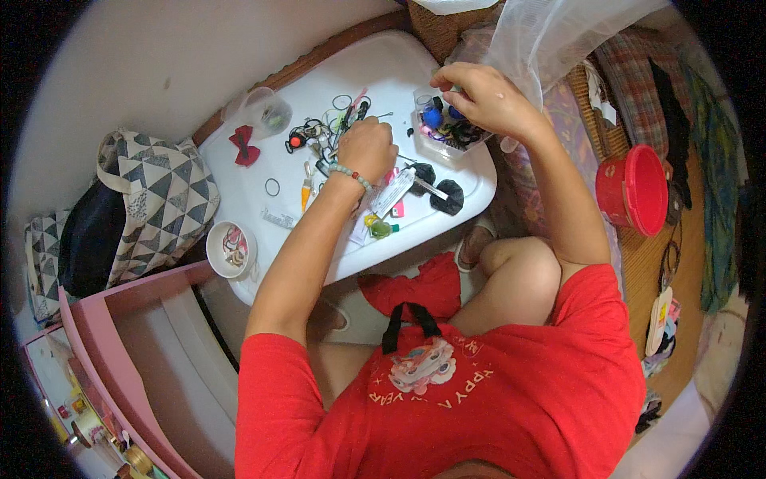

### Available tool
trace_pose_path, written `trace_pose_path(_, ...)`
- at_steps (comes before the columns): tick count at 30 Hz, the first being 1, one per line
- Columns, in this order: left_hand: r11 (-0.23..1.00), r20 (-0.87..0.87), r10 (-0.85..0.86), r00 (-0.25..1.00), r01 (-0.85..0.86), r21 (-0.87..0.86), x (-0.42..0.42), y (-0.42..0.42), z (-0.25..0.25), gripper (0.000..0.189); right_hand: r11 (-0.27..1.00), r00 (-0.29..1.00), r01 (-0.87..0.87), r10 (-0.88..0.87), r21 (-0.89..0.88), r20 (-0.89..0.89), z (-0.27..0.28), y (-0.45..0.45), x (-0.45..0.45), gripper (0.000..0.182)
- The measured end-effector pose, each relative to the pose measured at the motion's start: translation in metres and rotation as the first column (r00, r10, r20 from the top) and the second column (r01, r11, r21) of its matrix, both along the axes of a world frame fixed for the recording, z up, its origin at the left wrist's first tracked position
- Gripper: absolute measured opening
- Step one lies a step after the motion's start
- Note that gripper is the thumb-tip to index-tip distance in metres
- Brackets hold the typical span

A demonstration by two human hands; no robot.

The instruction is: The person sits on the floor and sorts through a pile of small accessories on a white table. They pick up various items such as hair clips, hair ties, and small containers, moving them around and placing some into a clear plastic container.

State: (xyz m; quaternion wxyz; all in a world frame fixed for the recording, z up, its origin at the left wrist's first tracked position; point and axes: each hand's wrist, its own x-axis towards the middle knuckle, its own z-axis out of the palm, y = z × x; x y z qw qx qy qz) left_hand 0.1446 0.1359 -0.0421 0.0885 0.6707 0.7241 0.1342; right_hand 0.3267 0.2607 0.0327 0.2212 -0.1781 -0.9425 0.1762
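My left hand, wearing a bead bracelet, rests fingers-down on a heap of hair ties and small items on the white table. Its curled fingertips are hidden, so a grip cannot be told. Over the rim of a clear plastic box hovers my right hand, fingers bent; whatever is between them is unclear. Inside that box lie a blue pompom and dark hair ties. Close to my left wrist are a white tube, two black round pads and a small green bottle.
A clear plastic cup lies tipped beside a dark red bow. A white bowl of hair ties stands at the left edge. Left of the table are a patterned bag and an open pink drawer; right, a red bucket.
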Motion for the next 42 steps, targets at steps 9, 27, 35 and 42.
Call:
trace_pose_path(9, 0.94, 0.849, 0.231, 0.476, -0.335, -0.068, -0.045, -0.027, 0.016, 0.01, 0.956, 0.917, -0.263, 0.29, -0.133, 0.275, 0.001, -0.075, -0.027, 0.018)
trace_pose_path(27, 0.99, 0.494, 0.139, 0.858, -0.132, -0.05, -0.03, -0.1, 0.028, 0.017, 0.981, 0.931, -0.126, 0.067, 0.144, 0.357, -0.037, -0.097, 0.017, 0.011)
trace_pose_path(35, 0.966, -0.179, -0.232, 0.956, 0.205, -0.156, 0.0, -0.107, 0.018, 0.012, 0.994, 0.848, -0.045, -0.013, 0.096, 0.529, -0.054, -0.109, 0.027, 0.02)
trace_pose_path(42, 0.998, 0.118, 0.064, 0.991, -0.063, -0.011, -0.032, -0.118, 0.039, 0.01, 0.907, 0.836, -0.064, -0.179, 0.416, 0.518, -0.055, -0.105, 0.025, 0.008)
